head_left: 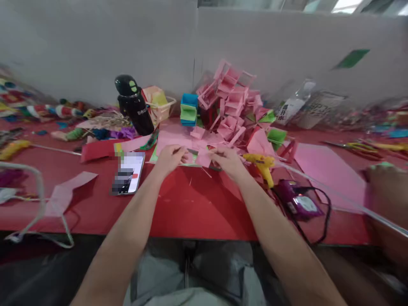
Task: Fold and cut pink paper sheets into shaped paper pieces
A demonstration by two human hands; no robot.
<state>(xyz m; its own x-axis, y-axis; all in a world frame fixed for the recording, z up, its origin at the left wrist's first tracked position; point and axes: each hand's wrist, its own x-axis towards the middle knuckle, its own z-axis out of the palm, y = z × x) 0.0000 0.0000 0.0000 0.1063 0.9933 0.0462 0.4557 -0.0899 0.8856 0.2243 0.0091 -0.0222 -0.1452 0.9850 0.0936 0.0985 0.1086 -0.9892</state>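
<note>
My right hand (227, 162) pinches a small square pink piece, paper or thin foam (203, 158), between thumb and fingers. Just left of it, my left hand (173, 158) has its fingers curled together; whether something small is in them is hidden. Both hands are low over a pink sheet (170, 135) that lies on a green one. Behind my right hand rises a pile of small pink folded chair-like pieces (234, 102). A yellow hot glue gun (263, 163) lies just right of my right wrist.
A phone (130, 173) lies left, below a black bottle (135, 106). Right are a purple device with a cord (299, 202), a large pink sheet (330, 170) and another person's blurred hand (384, 187). A white cord crosses there. A pink strip (65, 193) lies far left on the red table (197, 204).
</note>
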